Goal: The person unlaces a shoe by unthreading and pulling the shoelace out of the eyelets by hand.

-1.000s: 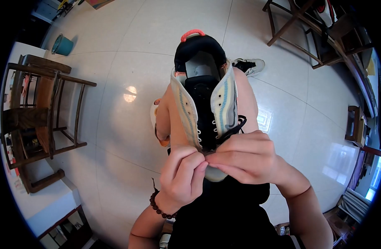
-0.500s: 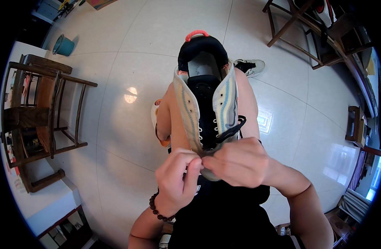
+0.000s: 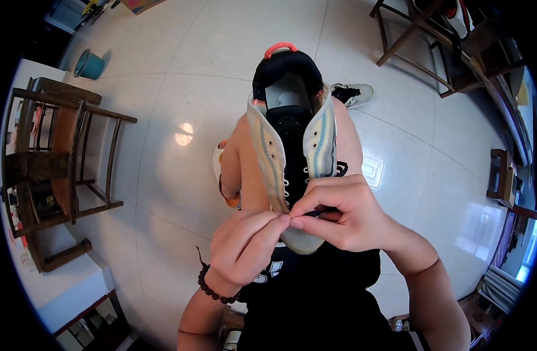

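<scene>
A light-coloured sneaker (image 3: 318, 131) with blue zigzag stitching, a black tongue and a coral heel loop rests on my lap, its toe towards me. Its upper eyelets are bare of lace. My right hand (image 3: 347, 213) pinches a black shoelace (image 3: 323, 211) low on the shoe, near the toe; a loop of lace shows behind the knuckles. Fingertip to fingertip with it, my left hand (image 3: 245, 243) is closed at the lower left eyelet edge. What its fingers grip is hidden. A beaded bracelet circles the left wrist.
Another sneaker (image 3: 353, 95) with black laces stands on the tiled floor (image 3: 210, 41) beyond my knee. Wooden chairs (image 3: 63, 146) stand at the left, and more wooden furniture (image 3: 420, 29) at the upper right. A teal bucket (image 3: 90, 64) sits at the upper left.
My right hand has turned and lifted slightly, so its thumb and finger pinch now shows. My left hand has rolled knuckles-up. The sneaker has shifted slightly right.
</scene>
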Motion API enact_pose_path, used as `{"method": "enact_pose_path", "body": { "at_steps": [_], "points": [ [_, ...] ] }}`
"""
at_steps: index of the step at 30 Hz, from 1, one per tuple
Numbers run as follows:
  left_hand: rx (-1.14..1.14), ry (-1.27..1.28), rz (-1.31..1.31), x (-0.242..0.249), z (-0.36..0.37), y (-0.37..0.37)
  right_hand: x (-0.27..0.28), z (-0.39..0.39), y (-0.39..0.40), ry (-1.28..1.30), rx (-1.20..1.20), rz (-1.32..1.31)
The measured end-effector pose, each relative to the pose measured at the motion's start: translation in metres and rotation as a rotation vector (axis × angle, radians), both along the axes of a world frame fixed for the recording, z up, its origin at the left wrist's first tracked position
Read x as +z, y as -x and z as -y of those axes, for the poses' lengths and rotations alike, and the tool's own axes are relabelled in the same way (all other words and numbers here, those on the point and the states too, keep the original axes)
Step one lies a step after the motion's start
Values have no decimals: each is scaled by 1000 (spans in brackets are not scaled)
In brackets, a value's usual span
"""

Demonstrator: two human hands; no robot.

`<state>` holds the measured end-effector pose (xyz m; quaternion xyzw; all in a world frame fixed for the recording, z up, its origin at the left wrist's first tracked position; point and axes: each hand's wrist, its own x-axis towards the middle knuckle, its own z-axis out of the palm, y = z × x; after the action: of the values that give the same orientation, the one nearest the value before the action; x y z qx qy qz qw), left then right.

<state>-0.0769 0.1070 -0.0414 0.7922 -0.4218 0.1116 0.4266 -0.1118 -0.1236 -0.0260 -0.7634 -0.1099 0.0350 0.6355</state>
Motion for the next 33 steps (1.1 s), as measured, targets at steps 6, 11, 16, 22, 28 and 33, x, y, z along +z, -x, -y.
{"method": "enact_pose_path", "body": {
  "at_steps": [6, 11, 16, 22, 28, 33],
  "points": [
    [80, 82, -486, 8, 1, 9, -18, -4, 6, 136, -73, 430],
    [72, 269, -1026, 11, 1, 13, -21, 1, 6, 336, -60, 715],
    [-111, 582, -1563, 3, 0, 12, -26, -1, 2, 363, -70, 860],
    [9, 507, -1367, -2, 4, 16, -30, -2, 0, 233, -98, 581],
    [195, 309, -845, -15, 3, 19, -26, -4, 0, 169, -151, 315],
    [199, 206, -496, -23, 10, 11, -22, -4, -2, 157, -117, 201]
  ]
}}
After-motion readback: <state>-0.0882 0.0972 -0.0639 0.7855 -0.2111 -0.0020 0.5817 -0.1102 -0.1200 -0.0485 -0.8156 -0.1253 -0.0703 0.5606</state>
